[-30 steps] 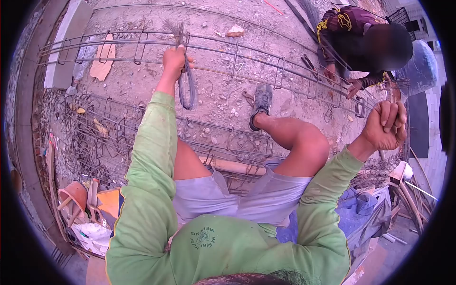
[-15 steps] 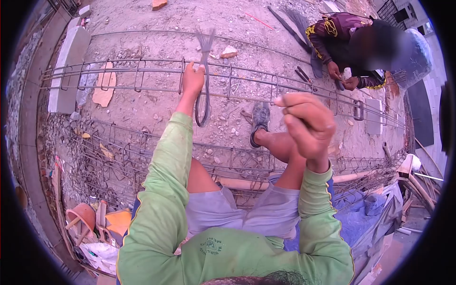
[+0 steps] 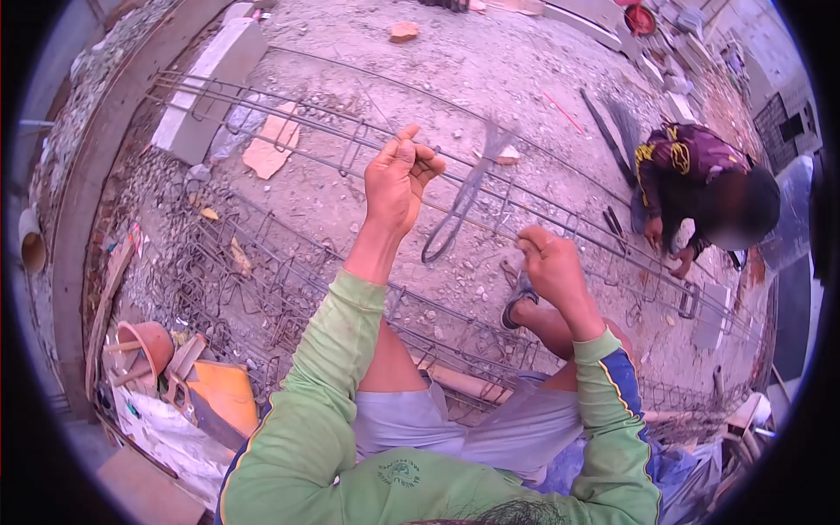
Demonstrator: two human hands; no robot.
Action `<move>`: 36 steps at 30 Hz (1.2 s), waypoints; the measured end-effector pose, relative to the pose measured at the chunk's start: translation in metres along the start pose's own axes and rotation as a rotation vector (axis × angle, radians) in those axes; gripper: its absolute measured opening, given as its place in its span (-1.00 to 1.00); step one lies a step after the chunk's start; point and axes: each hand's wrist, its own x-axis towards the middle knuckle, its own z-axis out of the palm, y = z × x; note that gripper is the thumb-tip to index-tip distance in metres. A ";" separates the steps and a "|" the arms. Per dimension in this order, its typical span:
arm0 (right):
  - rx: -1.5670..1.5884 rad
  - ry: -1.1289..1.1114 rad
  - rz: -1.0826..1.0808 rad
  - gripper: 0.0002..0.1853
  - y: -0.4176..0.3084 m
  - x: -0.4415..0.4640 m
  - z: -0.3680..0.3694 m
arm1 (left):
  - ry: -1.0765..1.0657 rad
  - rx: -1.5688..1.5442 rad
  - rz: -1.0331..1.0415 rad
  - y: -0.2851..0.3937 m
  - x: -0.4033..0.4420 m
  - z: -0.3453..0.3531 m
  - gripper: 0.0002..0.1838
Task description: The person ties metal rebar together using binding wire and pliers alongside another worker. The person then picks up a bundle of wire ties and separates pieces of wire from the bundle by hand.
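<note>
A long rebar cage point(image 3: 346, 131) with square stirrups runs across the view in front of me. My left hand point(image 3: 399, 179) is raised at the cage, its fingers partly spread and curled, with nothing visible in them. Over the bars to its right lies a looped bundle of thin tie wire point(image 3: 468, 197), touched by neither hand. My right hand point(image 3: 553, 267) is closed, near the lower bar of the cage, right of the bundle's loop; what it grips, if anything, is too small to make out.
A co-worker point(image 3: 700, 179) crouches at the cage's right part, both hands at the bars. A concrete block point(image 3: 210, 92) lies under its left end. More rebar cages point(image 3: 289, 254) lie nearer me. An orange bucket point(image 3: 147, 348) stands at lower left.
My left hand has let go of the wire bundle, which now rests on the cage. My right hand has come down and left from its raised position to the bars. The view has turned.
</note>
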 end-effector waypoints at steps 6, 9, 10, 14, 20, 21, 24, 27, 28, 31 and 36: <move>-0.433 -0.162 -0.140 -0.81 0.046 0.031 -0.013 | 0.353 0.248 0.355 0.074 0.004 -0.033 -0.43; -0.083 -0.527 -0.006 -0.79 0.058 0.040 -0.019 | 0.371 0.358 0.424 0.100 -0.008 -0.036 -0.36; -0.045 -0.585 -0.029 -0.79 0.068 0.042 -0.017 | 0.342 0.442 0.448 0.105 -0.016 -0.033 -0.35; -0.048 -0.690 -0.056 -0.80 0.039 0.034 -0.021 | 0.313 0.575 0.506 0.121 -0.032 -0.033 -0.33; -0.117 -0.878 0.096 -0.82 0.028 0.038 -0.018 | 0.339 0.622 0.482 0.134 -0.038 -0.039 -0.32; -0.216 -0.871 0.004 -0.81 0.037 0.040 -0.017 | 0.323 0.644 0.457 0.134 -0.039 -0.039 -0.33; -0.309 -0.848 -0.110 -0.78 0.046 0.042 -0.018 | 0.321 0.652 0.433 0.136 -0.040 -0.036 -0.34; -0.279 -0.823 -0.139 -0.77 0.042 0.039 -0.020 | 0.329 0.592 0.450 0.136 -0.038 -0.036 -0.35; -0.256 -0.817 -0.145 -0.77 0.040 0.037 -0.021 | 0.329 0.545 0.465 0.135 -0.038 -0.037 -0.35; -0.134 -0.844 -0.123 -0.76 0.036 0.032 -0.023 | 0.346 0.499 0.485 0.133 -0.041 -0.035 -0.34; -0.138 -0.762 -0.151 -0.74 0.020 0.025 -0.031 | 0.393 0.387 0.472 0.125 -0.045 -0.030 -0.39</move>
